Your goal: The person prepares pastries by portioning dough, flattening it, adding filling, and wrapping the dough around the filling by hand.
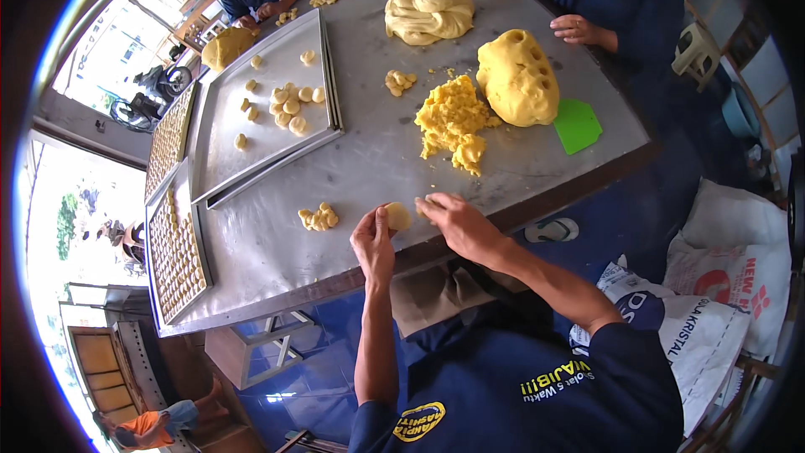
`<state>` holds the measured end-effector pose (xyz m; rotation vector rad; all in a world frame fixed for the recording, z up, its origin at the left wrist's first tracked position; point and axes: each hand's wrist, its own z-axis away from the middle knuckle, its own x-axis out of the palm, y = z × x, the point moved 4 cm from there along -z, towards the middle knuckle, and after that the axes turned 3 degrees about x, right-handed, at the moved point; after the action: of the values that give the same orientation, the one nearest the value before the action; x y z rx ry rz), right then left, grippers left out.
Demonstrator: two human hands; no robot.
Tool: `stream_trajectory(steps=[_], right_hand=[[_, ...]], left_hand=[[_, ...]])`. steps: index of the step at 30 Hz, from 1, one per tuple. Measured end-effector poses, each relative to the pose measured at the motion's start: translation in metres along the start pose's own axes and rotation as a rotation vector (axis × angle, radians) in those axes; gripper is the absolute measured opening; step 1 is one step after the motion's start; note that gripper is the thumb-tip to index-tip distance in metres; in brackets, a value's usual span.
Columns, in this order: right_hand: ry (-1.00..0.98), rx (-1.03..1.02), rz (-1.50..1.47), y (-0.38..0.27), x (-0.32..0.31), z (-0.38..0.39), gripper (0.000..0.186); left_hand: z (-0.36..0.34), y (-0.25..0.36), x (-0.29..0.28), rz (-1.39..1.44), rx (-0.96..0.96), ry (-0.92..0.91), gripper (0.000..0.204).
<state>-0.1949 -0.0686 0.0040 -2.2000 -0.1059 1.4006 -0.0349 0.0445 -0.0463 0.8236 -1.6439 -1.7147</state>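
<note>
Near the front edge of the metal table, my left hand [374,239] is closed on a flattened round piece of dough [398,216], held at its edge. Just to the right, my right hand [459,222] has its fingers bent together around something small and yellowish, too hidden to name. A small cluster of dough pieces [319,217] lies to the left of my hands. Beyond my right hand sit a crumbly yellow mound [453,122], a large smooth yellow mass with finger holes [516,84] and a green plastic scraper [577,127].
Stacked metal trays [277,138] at the left hold several dough balls. Two trays [178,256] beyond are filled with rows of small pieces. A big folded dough [429,15] lies farther back. Co-workers stand at the far left and far right. White sacks [671,319] stand on the floor.
</note>
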Motion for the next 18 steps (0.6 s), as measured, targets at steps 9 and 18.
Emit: stream_trajectory(steps=[9,18], right_hand=[[0.212,0.163,-0.365,0.008,-0.022,-0.011,0.036],[0.123,0.261,-0.468,-0.006,-0.005,-0.017,0.027]], left_hand=[[-0.002,0.024,0.046,-0.211,-0.060,-0.210,0.017],[0.008,0.021,0.052,-0.633,0.237,-0.135,0.027]])
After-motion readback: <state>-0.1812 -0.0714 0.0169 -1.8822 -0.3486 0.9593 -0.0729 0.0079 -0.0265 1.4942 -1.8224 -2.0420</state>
